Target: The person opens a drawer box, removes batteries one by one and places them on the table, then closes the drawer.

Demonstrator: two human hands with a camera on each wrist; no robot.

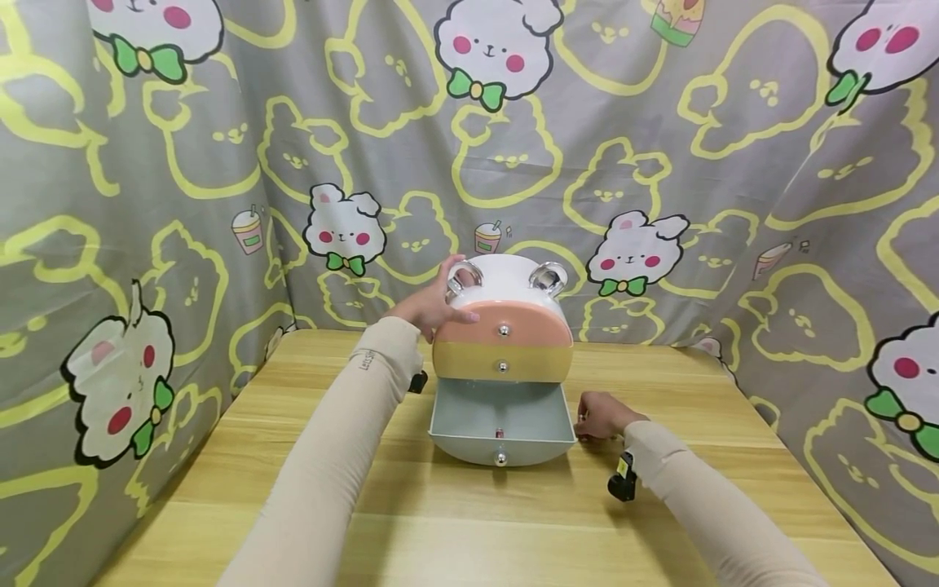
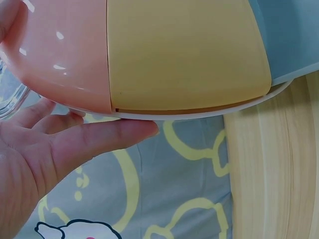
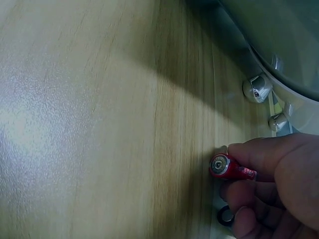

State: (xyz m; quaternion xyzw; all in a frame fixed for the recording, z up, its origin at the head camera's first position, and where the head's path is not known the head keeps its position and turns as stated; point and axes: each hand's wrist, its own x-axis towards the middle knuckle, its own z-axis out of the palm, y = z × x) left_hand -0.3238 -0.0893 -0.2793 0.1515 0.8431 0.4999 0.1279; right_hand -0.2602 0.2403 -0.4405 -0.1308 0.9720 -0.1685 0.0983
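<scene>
A small cabinet (image 1: 502, 322) with a white shell and silver ears stands on the table, its orange and yellow drawers closed. Its pale blue-green bottom drawer (image 1: 506, 408) is pulled out, with a small red object (image 1: 500, 434) inside. My left hand (image 1: 433, 303) rests against the cabinet's upper left side; in the left wrist view a straight finger (image 2: 114, 134) lies along the shell's edge. Beside the drawer's right side, my right hand (image 1: 603, 417) pinches a red battery (image 3: 230, 167) between thumb and fingers. A dark ring-shaped thing (image 3: 226, 216) shows by those fingers, its kind unclear.
Under everything is a light wood-grain table (image 1: 513, 530). A patterned grey curtain (image 1: 411, 163) hangs behind and at both sides. Silver knobs (image 3: 257, 88) stick out from the drawer fronts. A black device (image 1: 623, 479) sits at my right wrist.
</scene>
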